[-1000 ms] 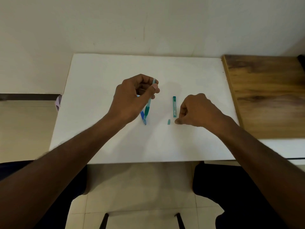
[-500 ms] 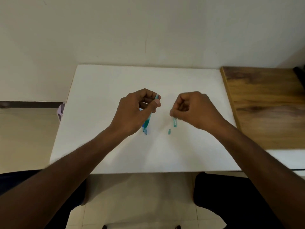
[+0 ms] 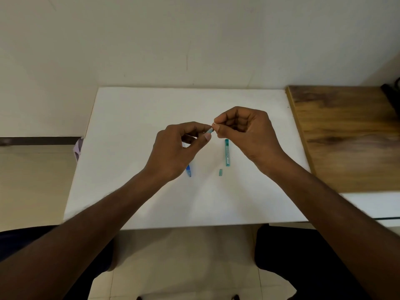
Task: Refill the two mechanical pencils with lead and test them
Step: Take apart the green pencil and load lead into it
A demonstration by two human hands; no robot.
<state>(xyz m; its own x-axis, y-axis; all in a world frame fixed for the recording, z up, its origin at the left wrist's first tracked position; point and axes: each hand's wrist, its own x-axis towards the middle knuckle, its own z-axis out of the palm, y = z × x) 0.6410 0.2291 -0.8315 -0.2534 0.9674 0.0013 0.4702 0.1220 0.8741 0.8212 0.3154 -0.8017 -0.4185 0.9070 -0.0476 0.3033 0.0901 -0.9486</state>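
Head view: our left hand (image 3: 173, 150) grips a teal pencil (image 3: 209, 131), its open top poking out by the thumb. Our right hand (image 3: 249, 133) is curled, thumb and forefinger pinched right at that top; we judge a lead is between them, too thin to see. A blue pencil (image 3: 189, 171) lies partly under the left hand, the lead tube (image 3: 227, 152) and small cap (image 3: 220, 172) on the white table (image 3: 129, 126). Lead should be light, stiff and brittle: hold near its end, feed straight.

White surface (image 3: 134, 118) against a plain cream wall (image 3: 194, 40); wooden top (image 3: 346, 137) adjoins right; pale tiled floor (image 3: 32, 180) below
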